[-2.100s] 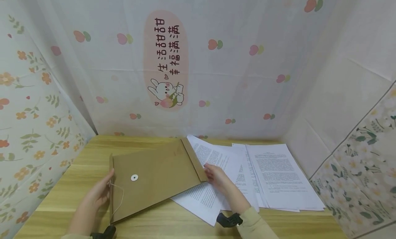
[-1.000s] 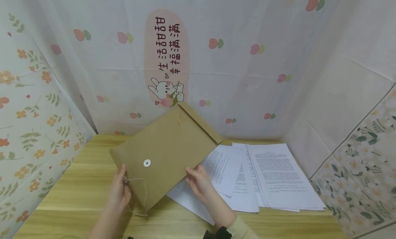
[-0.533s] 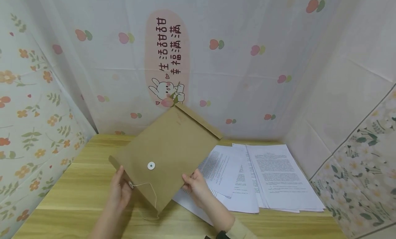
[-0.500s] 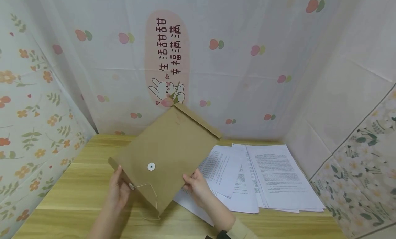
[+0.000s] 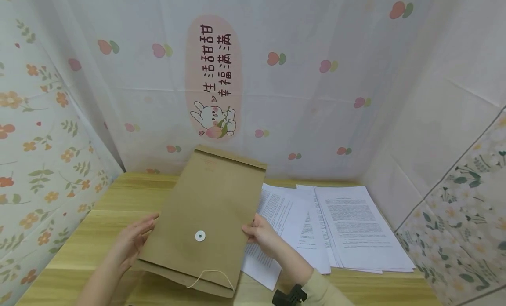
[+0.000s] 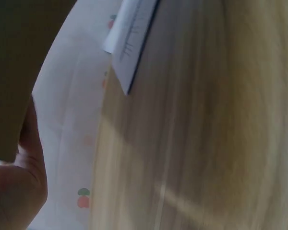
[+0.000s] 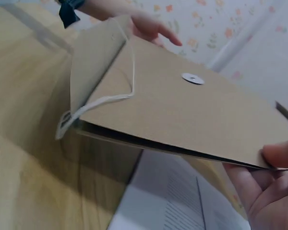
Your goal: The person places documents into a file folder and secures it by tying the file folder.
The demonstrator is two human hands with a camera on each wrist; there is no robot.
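Observation:
A brown kraft document envelope (image 5: 209,196) is held tilted above the table, its bottom strip folded and its flap end towards me. On it sit a white round button (image 5: 200,236) and a loose string (image 5: 211,271). My right hand (image 5: 264,236) pinches the envelope's right edge, thumb on top and fingers beneath, as the right wrist view shows. At the opposite edge is my left hand (image 5: 132,242), its fingers extended against the envelope's side. In the right wrist view, the left hand (image 7: 146,26) has a straight finger along that edge. The envelope's flap hangs partly lifted.
Printed sheets (image 5: 265,266) lie partly under the envelope on the wooden table (image 5: 91,235). A stack of printed papers (image 5: 356,227) lies further right. Patterned white cloth (image 5: 308,117) stands behind and on both sides.
The envelope was lifted off the sheets, then turned so its flap end faces me and its other end points away. My left hand has slid from the flap end to the left edge.

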